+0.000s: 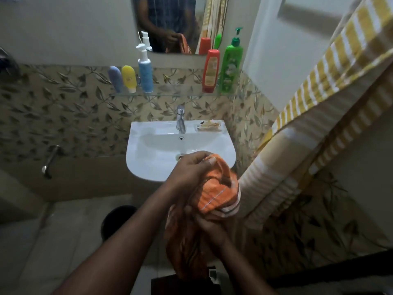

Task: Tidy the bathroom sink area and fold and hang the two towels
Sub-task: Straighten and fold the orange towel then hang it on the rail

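The left hand pinches an upper edge of the orange towel, fingers curled over the cloth. The right hand grips the bunched cloth lower down, and the rest hangs crumpled below it. The towel is held in the air just in front of the sink; I cannot tell whether it brushes the rim.

This looks like the start of the folding step, since the cloth is not yet flat or squared. The next move probably calls for finding two corners and shaking the towel open before folding.

A second, yellow-striped towel hangs loose at the right. Beyond, the tap and a soap dish sit on the sink's back rim. Bottles line a glass shelf under the mirror, and a dark bin stands on the floor.
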